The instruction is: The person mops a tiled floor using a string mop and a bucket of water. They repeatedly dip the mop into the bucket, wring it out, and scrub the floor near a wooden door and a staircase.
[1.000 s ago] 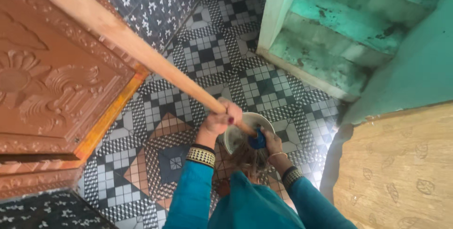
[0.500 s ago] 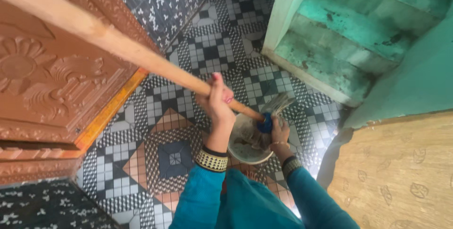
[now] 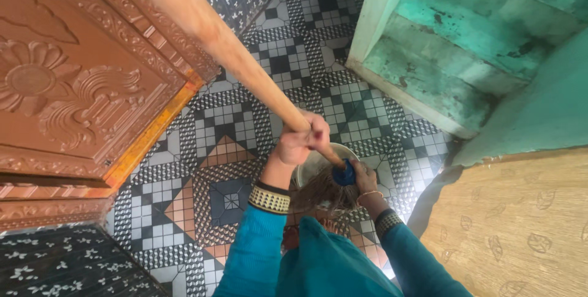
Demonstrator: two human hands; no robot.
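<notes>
Beneath both hands, a pale round bucket (image 3: pixel 315 163) stands on the patterned floor tiles (image 3: pixel 226 199). The left hand (image 3: pixel 298 142) is closed around the wooden mop handle (image 3: pixel 226 49), which rises up and away to the left of it. The right hand (image 3: pixel 365 176) grips the blue collar (image 3: pixel 343 174) at the handle's lower end, fingers wrapped. The grey mop strands (image 3: pixel 324 196) hang over the bucket, just below the right hand.

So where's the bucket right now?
In the head view, the pale bucket sits on the patterned floor tiles low in the middle, between the left hand and right hand, under the mop strands.
</notes>
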